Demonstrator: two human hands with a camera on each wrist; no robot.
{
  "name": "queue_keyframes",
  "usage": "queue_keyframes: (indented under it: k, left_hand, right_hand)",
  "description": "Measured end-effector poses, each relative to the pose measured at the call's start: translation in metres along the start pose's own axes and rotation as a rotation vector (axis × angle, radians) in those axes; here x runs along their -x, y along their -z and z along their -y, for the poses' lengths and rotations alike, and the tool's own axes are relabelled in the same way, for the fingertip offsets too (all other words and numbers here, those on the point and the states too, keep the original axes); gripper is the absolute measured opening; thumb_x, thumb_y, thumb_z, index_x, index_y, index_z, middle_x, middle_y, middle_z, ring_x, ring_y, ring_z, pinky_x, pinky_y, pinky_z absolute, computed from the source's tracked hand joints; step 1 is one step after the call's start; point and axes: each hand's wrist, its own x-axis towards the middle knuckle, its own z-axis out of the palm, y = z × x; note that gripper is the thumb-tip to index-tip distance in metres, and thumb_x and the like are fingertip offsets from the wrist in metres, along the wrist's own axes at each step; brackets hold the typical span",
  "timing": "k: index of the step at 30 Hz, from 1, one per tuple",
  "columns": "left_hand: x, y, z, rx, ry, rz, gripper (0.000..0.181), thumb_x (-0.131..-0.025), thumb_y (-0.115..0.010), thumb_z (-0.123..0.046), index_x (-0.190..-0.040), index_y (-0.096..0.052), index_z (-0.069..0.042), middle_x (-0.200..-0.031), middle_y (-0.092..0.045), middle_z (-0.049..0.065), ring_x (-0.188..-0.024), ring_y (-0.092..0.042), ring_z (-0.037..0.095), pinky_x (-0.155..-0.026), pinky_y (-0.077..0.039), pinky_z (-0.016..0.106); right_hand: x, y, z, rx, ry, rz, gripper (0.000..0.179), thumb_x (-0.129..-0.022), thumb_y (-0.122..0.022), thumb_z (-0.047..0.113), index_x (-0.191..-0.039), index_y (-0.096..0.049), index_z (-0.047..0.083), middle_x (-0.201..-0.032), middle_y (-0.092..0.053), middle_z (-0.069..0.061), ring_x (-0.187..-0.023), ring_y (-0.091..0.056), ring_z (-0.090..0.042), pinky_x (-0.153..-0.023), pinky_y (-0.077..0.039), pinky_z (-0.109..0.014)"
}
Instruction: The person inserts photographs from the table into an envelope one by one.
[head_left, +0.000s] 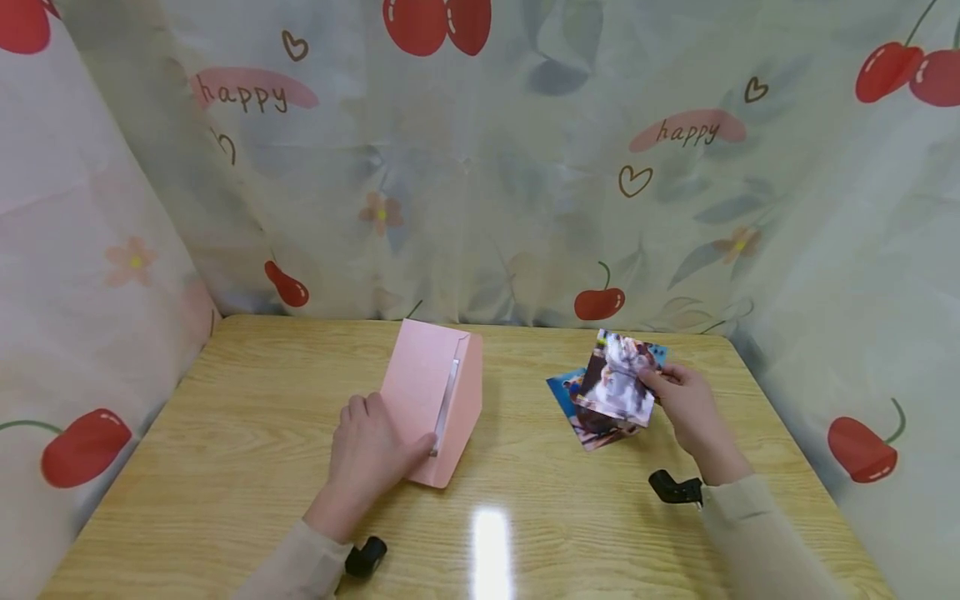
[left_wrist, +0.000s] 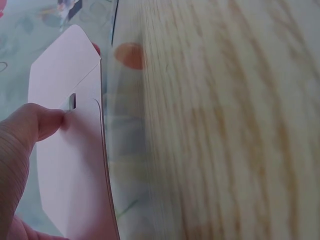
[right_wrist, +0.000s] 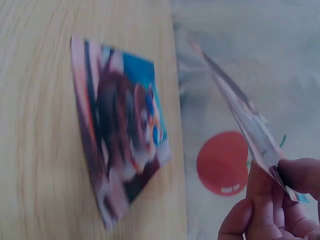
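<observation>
In the head view, taking its centre as the clock's, we see a pink envelope [head_left: 423, 362] at seven o'clock, tilted up from a wooden table [head_left: 247, 400]. The left hand [head_left: 371, 446] grips it from the envelope's own eight o'clock side, thumb across the front and pressing beside a narrow slot [head_left: 447, 400]. We judge that this grip steadies the stiff paper, with the thumb set there to bear on the slot's edge; much of the other fingers is hidden behind. At four o'clock, the right hand [head_left: 686, 408] pinches the held photos [head_left: 618, 379] between thumb and fingers at their three o'clock edge. That edge hold probably leaves the picture sides uncovered and lets the thin sheets stay together; the right wrist view shows them nearly edge-on, and we cannot count them. A loose photo [head_left: 564, 404] peeks out at the held photos' eight o'clock, partly covered by them in the head view; it seems to lie on the table, apart from the fingers. A curtain [head_left: 465, 208] printed with cherries hangs at twelve o'clock.
</observation>
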Motion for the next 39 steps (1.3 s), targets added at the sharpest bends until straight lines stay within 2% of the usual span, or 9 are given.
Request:
queue_keyframes:
  k: [3, 10, 22, 25, 29, 32, 33, 39]
  left_hand:
    - [0.000, 0.000, -0.001, -0.008, -0.002, 0.002, 0.092, -0.066, -0.068, -0.069, -0.109, -0.047, 0.009, -0.096, -0.045, 0.019, -0.086, -0.045, 0.032, -0.070, -0.042, 0.044]
    - [-0.001, -0.002, -0.002, -0.014, -0.008, 0.001, 0.092, -0.066, -0.069, -0.068, -0.110, -0.048, 0.010, -0.097, -0.046, 0.020, -0.087, -0.045, 0.033, -0.070, -0.043, 0.045]
    - [-0.001, -0.004, -0.004, -0.018, -0.030, -0.021, 0.094, -0.066, -0.070, -0.068, -0.113, -0.046, 0.010, -0.101, -0.047, 0.022, -0.090, -0.046, 0.034, -0.073, -0.043, 0.047]
    - [0.000, -0.005, -0.006, -0.026, -0.029, -0.018, 0.095, -0.065, -0.071, -0.067, -0.114, -0.046, 0.010, -0.102, -0.047, 0.022, -0.090, -0.046, 0.034, -0.074, -0.043, 0.047]
    - [0.000, -0.005, -0.008, -0.030, -0.023, -0.011, 0.096, -0.064, -0.072, -0.067, -0.115, -0.046, 0.009, -0.103, -0.047, 0.022, -0.092, -0.046, 0.034, -0.077, -0.043, 0.046]
    - [0.000, -0.005, -0.010, -0.027, -0.020, -0.005, 0.096, -0.063, -0.072, -0.067, -0.116, -0.046, 0.009, -0.104, -0.047, 0.022, -0.094, -0.046, 0.034, -0.079, -0.042, 0.047]
    - [0.000, -0.005, -0.010, -0.027, -0.019, -0.002, 0.097, -0.063, -0.072, -0.068, -0.117, -0.046, 0.009, -0.105, -0.046, 0.022, -0.095, -0.046, 0.035, -0.079, -0.042, 0.047]
    - [0.000, -0.005, -0.011, -0.031, -0.028, -0.002, 0.099, -0.063, -0.071, -0.069, -0.118, -0.046, 0.010, -0.107, -0.047, 0.023, -0.096, -0.046, 0.035, -0.080, -0.042, 0.048]
  right_hand:
    - [0.000, -0.013, 0.005, -0.079, 0.025, 0.033, 0.045, -0.095, -0.062, 0.030, -0.120, -0.052, -0.006, -0.093, -0.063, 0.004, -0.087, -0.059, -0.007, -0.080, -0.049, -0.023]
    - [0.001, -0.039, 0.017, -0.112, 0.062, 0.050, 0.044, -0.094, -0.064, 0.031, -0.118, -0.054, -0.004, -0.096, -0.064, 0.000, -0.090, -0.060, -0.011, -0.078, -0.050, -0.023]
    - [0.011, -0.085, 0.043, -0.179, 0.063, 0.046, 0.042, -0.094, -0.064, 0.030, -0.119, -0.055, -0.002, -0.106, -0.063, -0.010, -0.094, -0.060, -0.014, -0.080, -0.049, -0.025]
    - [0.015, -0.096, 0.049, -0.177, 0.050, 0.044, 0.041, -0.093, -0.065, 0.034, -0.117, -0.056, 0.002, -0.104, -0.063, -0.008, -0.090, -0.060, -0.016, -0.074, -0.052, -0.029]
    - [0.017, -0.110, 0.051, -0.186, 0.071, 0.052, 0.038, -0.092, -0.066, 0.035, -0.111, -0.058, 0.004, -0.096, -0.060, -0.007, -0.084, -0.058, -0.017, -0.066, -0.051, -0.028]
    - [0.018, -0.120, 0.049, -0.194, 0.124, 0.048, 0.036, -0.091, -0.068, 0.032, -0.105, -0.059, 0.001, -0.090, -0.057, -0.008, -0.082, -0.055, -0.015, -0.063, -0.047, -0.023]
    - [0.018, -0.123, 0.048, -0.191, 0.137, 0.042, 0.035, -0.090, -0.068, 0.033, -0.102, -0.059, 0.001, -0.089, -0.057, -0.007, -0.076, -0.054, -0.014, -0.060, -0.045, -0.022]
    - [0.018, -0.137, 0.047, -0.210, 0.168, 0.031, 0.031, -0.089, -0.071, 0.029, -0.100, -0.061, 0.001, -0.084, -0.058, -0.005, -0.072, -0.055, -0.013, -0.054, -0.038, -0.024]
